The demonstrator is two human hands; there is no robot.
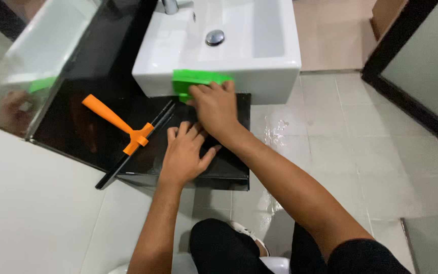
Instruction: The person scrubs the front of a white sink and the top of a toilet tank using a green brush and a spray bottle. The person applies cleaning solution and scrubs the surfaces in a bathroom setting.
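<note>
A glossy black surface (77, 127) runs beneath a white square sink (259, 45), whose metal drain (215, 37) sits near twelve o'clock; pale floor tiles (361, 142) spread out toward three o'clock, wet just beside the surface's corner. A mirror (6, 76) at nine o'clock reflects the basin. The green cloth (196, 79) is flat, bright and folded, pressed against the sink's front wall. The right hand (215, 104) lies over the cloth with fingers curled, grasping it against the wall. The left hand (184, 152) is released, spread palm down on the black surface at six o'clock. An orange-handled squeegee (125, 131) lies untouched at nine o'clock of the left hand
</note>
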